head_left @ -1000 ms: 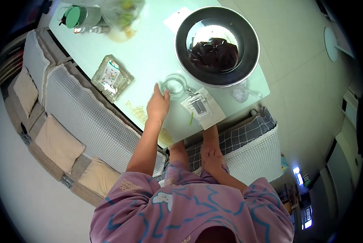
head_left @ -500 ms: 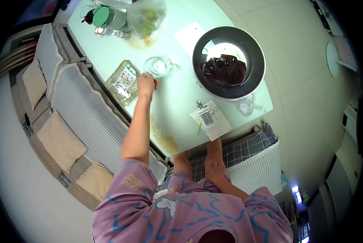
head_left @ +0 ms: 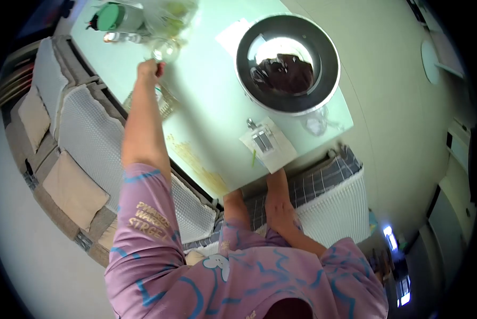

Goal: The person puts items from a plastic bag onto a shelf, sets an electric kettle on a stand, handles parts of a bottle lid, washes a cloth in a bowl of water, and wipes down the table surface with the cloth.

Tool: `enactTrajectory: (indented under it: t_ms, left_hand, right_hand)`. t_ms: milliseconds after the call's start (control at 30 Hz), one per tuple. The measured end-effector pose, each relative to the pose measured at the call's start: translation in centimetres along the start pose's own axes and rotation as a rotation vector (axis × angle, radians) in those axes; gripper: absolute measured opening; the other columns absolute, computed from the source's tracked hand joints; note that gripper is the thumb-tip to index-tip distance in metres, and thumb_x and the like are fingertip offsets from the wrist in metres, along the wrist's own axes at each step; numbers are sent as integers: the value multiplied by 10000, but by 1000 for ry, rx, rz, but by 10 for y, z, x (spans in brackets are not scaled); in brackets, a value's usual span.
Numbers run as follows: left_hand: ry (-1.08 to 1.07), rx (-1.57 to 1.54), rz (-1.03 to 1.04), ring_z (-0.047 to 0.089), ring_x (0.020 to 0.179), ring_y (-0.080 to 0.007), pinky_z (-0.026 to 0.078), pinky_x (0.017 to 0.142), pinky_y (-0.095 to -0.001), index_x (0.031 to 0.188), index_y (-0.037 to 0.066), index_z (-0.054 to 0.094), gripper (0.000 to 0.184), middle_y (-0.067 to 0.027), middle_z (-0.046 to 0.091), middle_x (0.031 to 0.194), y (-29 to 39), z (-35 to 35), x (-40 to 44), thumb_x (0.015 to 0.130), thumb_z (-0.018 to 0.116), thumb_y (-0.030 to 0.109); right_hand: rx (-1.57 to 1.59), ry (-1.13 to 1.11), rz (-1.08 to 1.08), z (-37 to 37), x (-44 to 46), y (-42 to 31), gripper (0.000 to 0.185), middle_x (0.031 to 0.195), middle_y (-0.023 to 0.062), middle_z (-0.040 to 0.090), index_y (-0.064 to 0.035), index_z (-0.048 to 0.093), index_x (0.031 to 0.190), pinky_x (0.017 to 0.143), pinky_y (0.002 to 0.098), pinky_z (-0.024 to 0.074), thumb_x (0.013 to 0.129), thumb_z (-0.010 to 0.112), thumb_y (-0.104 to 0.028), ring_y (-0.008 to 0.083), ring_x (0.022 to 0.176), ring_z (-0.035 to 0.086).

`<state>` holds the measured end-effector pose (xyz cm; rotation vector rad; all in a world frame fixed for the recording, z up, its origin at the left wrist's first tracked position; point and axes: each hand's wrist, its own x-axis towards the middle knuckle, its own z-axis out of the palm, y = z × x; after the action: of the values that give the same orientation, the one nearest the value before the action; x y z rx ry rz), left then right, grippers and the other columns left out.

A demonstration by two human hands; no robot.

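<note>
My left hand (head_left: 149, 70) reaches across the table with its fingers closed at a clear glass cup (head_left: 165, 50). The glass is blurred, and my fingers hide part of its near side. Just below my wrist lies a ribbed clear tray (head_left: 165, 105) holding a printed packet, partly covered by my forearm. My right hand (head_left: 282, 220) rests on my right leg near the table's front edge; its fingers cannot be told apart. Nearest to it on the tabletop, white paper (head_left: 279, 155) lies under a small metal clip-like device (head_left: 262, 141).
A large dark pan (head_left: 323, 69) with a glossy dark brown slab (head_left: 286, 74) stands at the right. Beside it lies a crumpled clear plastic bag (head_left: 316, 125). A green-lidded jar (head_left: 109, 17), small bottles (head_left: 122, 37) and a bag of greens (head_left: 172, 13) crowd the far left corner.
My left hand and the glass cup have moved together away from me and to the left, past the ribbed tray. The whole view has shifted slightly. My right hand stays on my leg.
</note>
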<state>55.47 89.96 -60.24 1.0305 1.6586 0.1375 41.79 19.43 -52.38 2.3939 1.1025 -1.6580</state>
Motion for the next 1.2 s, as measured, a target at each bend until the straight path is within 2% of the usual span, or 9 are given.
enactTrajectory:
  t_ms: [67,200,267,333,400,533,733,833,1200]
  left_hand:
    - [-89,-120,-8,605,575,-177,529,508,-277,922,-62,569,204,-143,666,799,-6,-7,30,958,416,67]
    - [1,-7,144,660,714,-174,534,582,-249,1059,-52,540,324,-141,678,905,-9,11,-62,1015,416,244]
    - [123,177,461,644,716,-160,504,560,-259,1084,-14,561,370,-114,675,884,-28,18,-111,1005,469,335]
    - [-16,322,509,618,701,-144,487,578,-278,1095,8,575,387,-81,661,873,-95,8,-130,983,514,373]
    - [-114,343,367,590,715,-128,483,643,-285,1066,15,593,350,-55,633,840,-174,15,-180,963,567,349]
    - [-191,278,-38,568,894,-156,485,810,-309,1201,-12,562,528,-85,622,1040,-307,49,-288,858,724,355]
    - [9,578,222,602,956,-258,484,841,-373,1190,-16,548,515,-127,615,1042,-338,96,-344,784,772,208]
    - [77,646,283,574,941,-357,471,817,-437,998,16,563,298,-179,598,993,-324,110,-340,769,734,100]
    - [76,401,119,621,757,-256,498,709,-372,914,10,601,193,-122,648,821,-351,96,-343,817,706,138]
  right_hand:
    - [31,114,-28,8,0,3,511,1323,310,454,-53,560,1259,936,646,381,801,602,-277,528,1168,460]
    - [58,66,-5,-39,4,1,434,1256,275,525,-47,592,1195,924,587,418,811,586,-248,469,1123,518]
    - [264,-156,60,-82,18,0,318,1157,221,596,-39,614,1091,875,505,473,843,568,-232,411,1066,568]
    - [399,48,274,-91,35,9,201,1023,166,631,-43,611,983,803,444,507,878,559,-207,365,970,600]
    - [324,573,120,-96,63,29,127,965,162,615,-61,600,939,759,438,514,886,588,-176,364,918,596]
    - [413,862,-50,-178,109,33,191,1023,158,593,-62,617,1043,848,440,478,860,627,-118,360,1010,550]
    - [323,753,-230,-210,167,17,324,1070,154,581,-32,607,1134,906,433,456,831,656,-137,360,1053,529]
    - [278,666,-179,-213,177,8,365,1091,156,576,-35,599,1156,916,432,455,812,670,-133,360,1055,526]
    - [311,539,-45,-203,183,2,482,1052,165,537,-155,556,1243,914,435,457,786,618,-16,361,1052,516]
